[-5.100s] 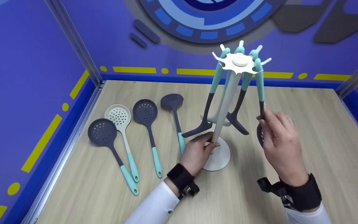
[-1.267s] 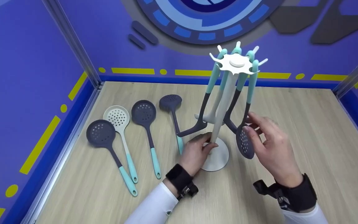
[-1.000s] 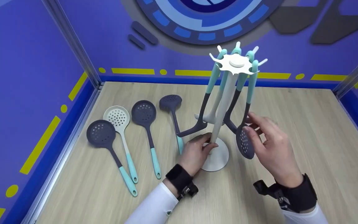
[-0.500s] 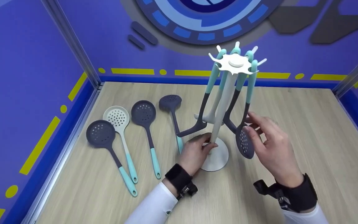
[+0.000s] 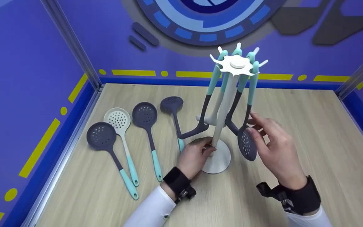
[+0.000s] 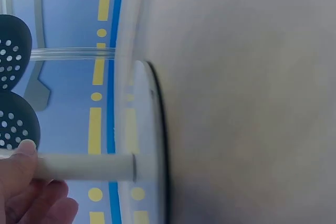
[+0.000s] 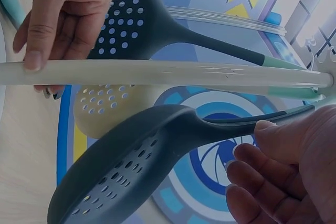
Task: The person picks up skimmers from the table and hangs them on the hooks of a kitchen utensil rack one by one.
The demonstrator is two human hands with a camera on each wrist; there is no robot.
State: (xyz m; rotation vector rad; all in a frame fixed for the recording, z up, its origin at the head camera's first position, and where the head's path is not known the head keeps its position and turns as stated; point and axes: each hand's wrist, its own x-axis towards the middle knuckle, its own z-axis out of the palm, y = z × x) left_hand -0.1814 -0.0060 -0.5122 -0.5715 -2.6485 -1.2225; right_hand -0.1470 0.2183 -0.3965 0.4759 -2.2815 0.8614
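A white utensil stand [image 5: 227, 104] with a round base stands mid-table, several teal-handled skimmers hanging from its hooked top. My left hand [image 5: 192, 157] holds the pole low down, just above the base; in the left wrist view the thumb lies on one side of the pole and the fingers on the other. My right hand [image 5: 277, 145] is beside the nearest hanging dark skimmer [image 5: 247, 145]. In the right wrist view my thumb touches its slim neck, while the other fingers, loosely bent, stay apart from it. Behind the pole hangs a pale skimmer [image 7: 94, 124].
Left of the stand lie a dark skimmer [image 5: 101, 135], a white skimmer [image 5: 117, 119], another dark skimmer [image 5: 144, 115] and a face-down dark one [image 5: 172, 104], whose handle is partly hidden by my left hand. Blue panels [image 5: 36, 78] wall the table at the back and sides.
Since the oldest frame, the right hand has moved left and the near skimmer hangs closer to the pole, no longer pinched. Just now the left hand has shifted slightly left on the pole.
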